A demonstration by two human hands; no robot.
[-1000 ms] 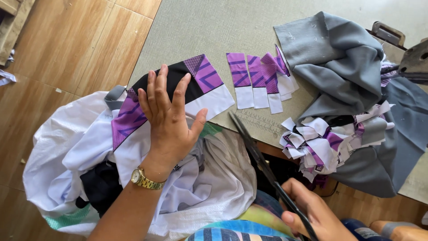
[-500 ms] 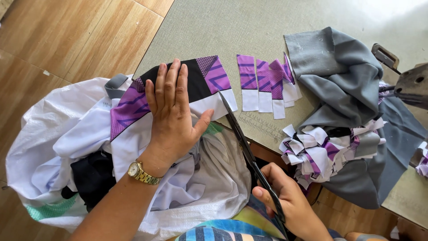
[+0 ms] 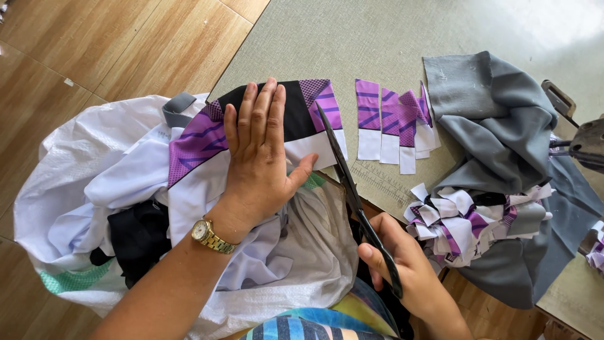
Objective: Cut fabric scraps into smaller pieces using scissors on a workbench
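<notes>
- Left hand (image 3: 261,167): I see it laid flat, palm down, fingers (image 3: 259,116) straight and close together with the thumb spread to the side. It pins the fabric strip (image 3: 251,135) to the counter (image 3: 352,38) edge; a gold wristwatch (image 3: 207,234) sits on the wrist.
- Fabric strip: purple patterned, black and white panels, running out from under the fingers. Its free purple-and-white end lies just past the fingertips, toward the blades.
- Right hand (image 3: 409,277): fingers curled through the handles of the scissors (image 3: 352,189), gripping them. The long dark blades point away from this hand, tips touching the strip just beside the left thumb; I cannot tell how far they are parted.
- Cut pieces (image 3: 393,126): several small purple-and-white rectangles in a row on the counter, beyond the blade tips. I judge these finished cuts.
- Scrap heap (image 3: 459,226): loose white and purple trimmings near the right hand, resting on grey cloth (image 3: 497,126).
- White sack (image 3: 88,182): under the left wrist, holding more white and black fabric.
- Progress, as I judge it: a few pieces done, one cut in hand, most of the strip uncut.
</notes>
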